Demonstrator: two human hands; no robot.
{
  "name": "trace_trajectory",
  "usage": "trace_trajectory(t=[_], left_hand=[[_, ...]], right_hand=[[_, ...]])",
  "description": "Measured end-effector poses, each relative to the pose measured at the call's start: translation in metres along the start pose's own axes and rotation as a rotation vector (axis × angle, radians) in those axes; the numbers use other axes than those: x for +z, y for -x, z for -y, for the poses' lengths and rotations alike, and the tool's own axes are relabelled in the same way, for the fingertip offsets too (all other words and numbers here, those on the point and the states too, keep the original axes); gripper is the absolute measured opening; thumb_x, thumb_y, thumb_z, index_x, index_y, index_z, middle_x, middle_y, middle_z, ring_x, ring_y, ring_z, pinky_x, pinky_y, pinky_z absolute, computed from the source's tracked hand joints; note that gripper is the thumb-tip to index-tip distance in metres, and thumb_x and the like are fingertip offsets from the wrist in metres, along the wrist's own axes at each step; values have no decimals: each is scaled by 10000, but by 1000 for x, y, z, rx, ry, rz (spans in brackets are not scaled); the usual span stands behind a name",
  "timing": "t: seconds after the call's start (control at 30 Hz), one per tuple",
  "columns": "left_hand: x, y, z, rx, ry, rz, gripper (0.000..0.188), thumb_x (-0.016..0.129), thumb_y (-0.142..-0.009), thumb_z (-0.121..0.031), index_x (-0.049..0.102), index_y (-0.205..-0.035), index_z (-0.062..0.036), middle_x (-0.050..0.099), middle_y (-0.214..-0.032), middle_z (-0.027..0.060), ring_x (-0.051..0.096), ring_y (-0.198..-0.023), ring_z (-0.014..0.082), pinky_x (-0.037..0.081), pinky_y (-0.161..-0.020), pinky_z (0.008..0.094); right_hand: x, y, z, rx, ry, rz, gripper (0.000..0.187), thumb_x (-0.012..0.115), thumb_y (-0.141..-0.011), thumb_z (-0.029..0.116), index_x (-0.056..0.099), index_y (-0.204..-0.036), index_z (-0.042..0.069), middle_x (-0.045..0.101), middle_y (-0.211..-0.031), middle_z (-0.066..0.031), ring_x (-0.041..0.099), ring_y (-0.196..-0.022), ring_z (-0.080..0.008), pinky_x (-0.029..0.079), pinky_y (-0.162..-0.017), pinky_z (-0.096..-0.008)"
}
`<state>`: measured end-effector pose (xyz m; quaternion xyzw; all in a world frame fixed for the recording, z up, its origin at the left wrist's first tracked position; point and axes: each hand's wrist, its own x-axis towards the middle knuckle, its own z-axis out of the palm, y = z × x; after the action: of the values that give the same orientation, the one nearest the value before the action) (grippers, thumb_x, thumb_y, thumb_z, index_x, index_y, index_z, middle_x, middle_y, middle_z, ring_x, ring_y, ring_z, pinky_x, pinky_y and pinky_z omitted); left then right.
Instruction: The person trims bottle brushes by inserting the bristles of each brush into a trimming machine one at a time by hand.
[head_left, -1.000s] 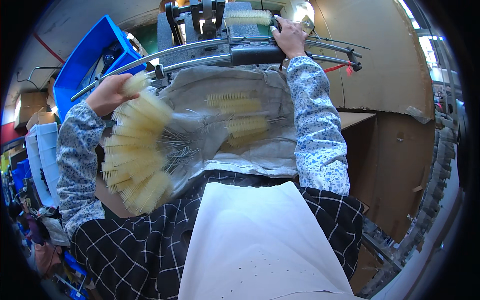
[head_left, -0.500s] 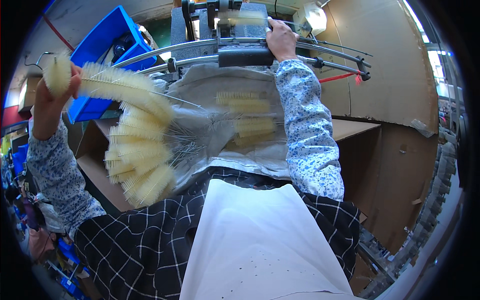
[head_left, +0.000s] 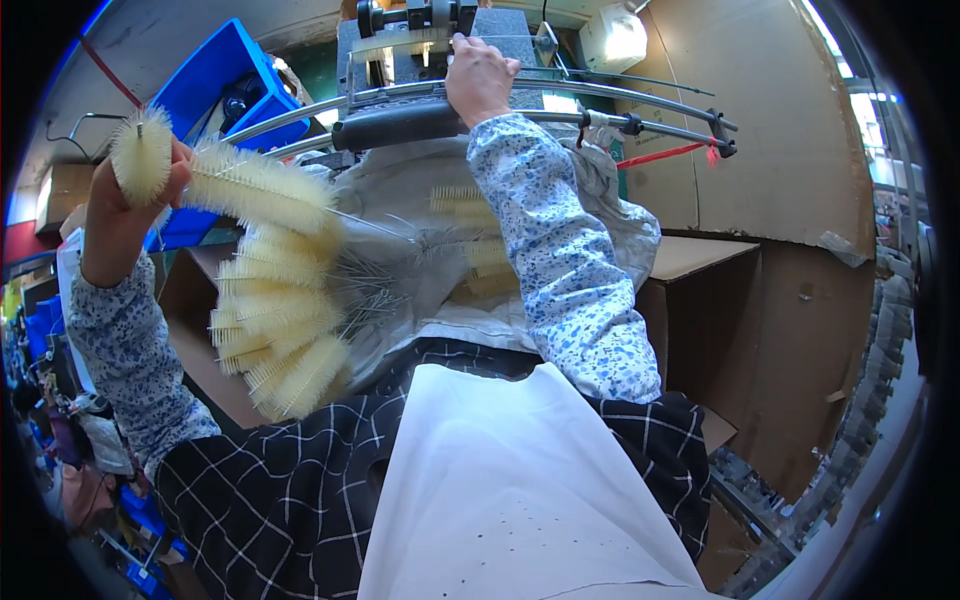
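Grey cloth (head_left: 400, 175) drapes below the right hand (head_left: 480, 82), whose grip by the machine (head_left: 420, 18) I can't make out; the left hand (head_left: 130, 210) curls round a pale bristle brush (head_left: 142, 158), more brushes (head_left: 290, 312) fanned below-right of that grip.

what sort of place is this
Probably a small workshop where brushes are made or finished: there's a metal-railed machine, a fan of pale bristle brushes and a blue bin.
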<state>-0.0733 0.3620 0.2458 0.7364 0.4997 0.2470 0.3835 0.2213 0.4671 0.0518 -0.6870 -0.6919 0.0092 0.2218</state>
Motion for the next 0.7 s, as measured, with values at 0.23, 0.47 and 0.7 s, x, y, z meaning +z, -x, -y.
trace_trajectory(t=[0.23, 0.47, 0.7], left_hand=[[5, 13, 12, -18, 31, -34, 101, 572, -777, -91, 517, -818, -17, 515, -770, 26, 456, -607, 62, 372, -539, 188], [-2, 18, 19, 10, -42, -55, 111, 564, -786, -105, 502, -829, -23, 511, -756, 22, 460, -596, 63, 380, -533, 190], [20, -11, 10, 36, 152, 10, 109, 549, -797, -101, 503, -859, -25, 501, -706, 19, 460, -547, 63, 375, -496, 180]], right_hand=[[-4, -1, -38, -19, 78, 13, 257, 482, -754, 153, 570, -993, 125, 584, -951, -46, 556, -885, -241, 360, -760, -456], [-26, -14, -121, -48, 81, -15, 285, 495, -743, 181, 567, -1016, 145, 580, -978, -64, 557, -904, -251, 394, -784, -442], [-35, -60, -204, -141, 272, 114, 286, 449, -803, 319, 573, -1038, 214, 558, -1039, -101, 501, -985, -286, 362, -878, -381]])
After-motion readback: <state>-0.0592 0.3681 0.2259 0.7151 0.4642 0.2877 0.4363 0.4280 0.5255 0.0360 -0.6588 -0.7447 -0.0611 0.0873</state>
